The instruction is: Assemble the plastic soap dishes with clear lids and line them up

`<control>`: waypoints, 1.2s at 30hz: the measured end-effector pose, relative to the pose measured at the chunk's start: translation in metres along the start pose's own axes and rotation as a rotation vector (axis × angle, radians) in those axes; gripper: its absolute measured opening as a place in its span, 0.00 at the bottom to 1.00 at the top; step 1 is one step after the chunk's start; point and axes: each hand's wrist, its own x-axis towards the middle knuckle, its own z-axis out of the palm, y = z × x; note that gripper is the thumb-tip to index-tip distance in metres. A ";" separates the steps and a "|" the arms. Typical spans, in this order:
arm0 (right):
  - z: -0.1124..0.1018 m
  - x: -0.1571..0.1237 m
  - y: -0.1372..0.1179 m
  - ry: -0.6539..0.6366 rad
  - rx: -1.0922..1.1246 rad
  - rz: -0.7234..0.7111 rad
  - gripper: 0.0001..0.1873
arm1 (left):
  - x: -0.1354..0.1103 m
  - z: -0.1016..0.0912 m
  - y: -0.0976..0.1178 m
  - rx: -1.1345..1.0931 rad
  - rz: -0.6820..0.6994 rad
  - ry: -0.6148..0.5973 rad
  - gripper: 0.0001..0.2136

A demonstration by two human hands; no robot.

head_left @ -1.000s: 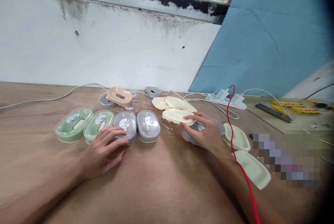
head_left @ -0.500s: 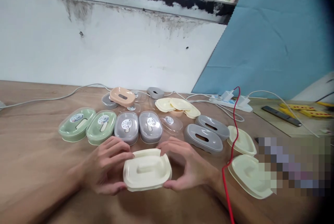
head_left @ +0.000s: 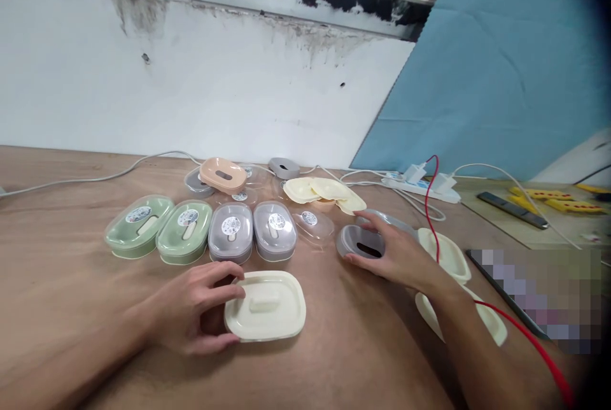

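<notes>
A cream oval tray-like piece with a raised bar in its middle lies on the table in front of me. My left hand grips its left end, thumb at the near edge and fingers at the far edge. Off to the right, my right hand reaches over a grey oval shell with a long slot. The thumb is at the shell's near side and the fingers at its far side; its right end is hidden beneath the hand. A second grey shell shows partly behind the fingers.
Two green lidded boxes and two grey lidded boxes stand in a row. Behind are a peach shell and thin cream sheets. Cream pieces lie right, near a red cable and power strip.
My right hand has let go of the cream piece and moved right to the grey shell. The cream piece is down flat, with my left hand still on it. The red cable has shifted right.
</notes>
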 end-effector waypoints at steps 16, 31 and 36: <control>-0.003 -0.006 -0.025 0.130 0.282 -0.183 0.39 | 0.005 0.002 0.001 0.014 0.002 0.051 0.22; 0.057 -0.036 -0.131 0.063 0.493 -0.680 0.57 | 0.008 0.010 0.004 0.109 0.116 0.081 0.28; 0.043 -0.029 -0.114 -0.028 0.438 -0.731 0.58 | 0.007 0.008 0.003 0.055 0.119 0.135 0.23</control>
